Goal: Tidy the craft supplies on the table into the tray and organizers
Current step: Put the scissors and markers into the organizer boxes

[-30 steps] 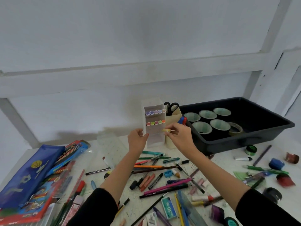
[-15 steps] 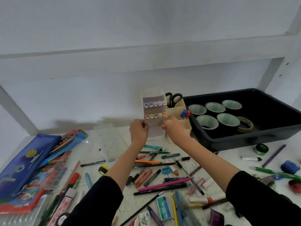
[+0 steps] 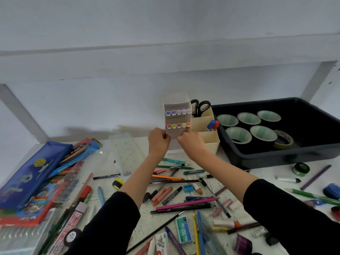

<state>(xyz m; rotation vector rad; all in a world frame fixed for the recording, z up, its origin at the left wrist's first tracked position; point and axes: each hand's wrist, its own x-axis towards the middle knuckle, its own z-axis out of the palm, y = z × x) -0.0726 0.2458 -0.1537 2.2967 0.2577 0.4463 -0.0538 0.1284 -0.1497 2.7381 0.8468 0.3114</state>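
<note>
A translucent marker case [image 3: 177, 107] stands upright at the back of the table, with two rows of coloured marker caps showing through its front. My left hand [image 3: 158, 140] grips its lower left edge. My right hand [image 3: 190, 140] has its fingers curled against the lower right corner, by the orange cap. Right behind it stands a cream desk organizer [image 3: 207, 131] with black scissors [image 3: 200, 107] and a blue-and-red item [image 3: 213, 124] in it. The black tray [image 3: 294, 153] at the right holds several rolls of tape [image 3: 238, 135].
Loose pens, markers and pencils [image 3: 184, 203] cover the table's middle and front. Blue pencil cases and coloured-pencil boxes [image 3: 33, 177] are piled at the left. A clear lid [image 3: 127, 153] lies left of my hands. Small tape rolls [image 3: 300, 168] and pens [image 3: 312, 176] lie in front of the tray.
One second ago my right hand pinched a yellow marker at the case's lower row. That marker is no longer in the hand, and both hands now hold the case's lower part.
</note>
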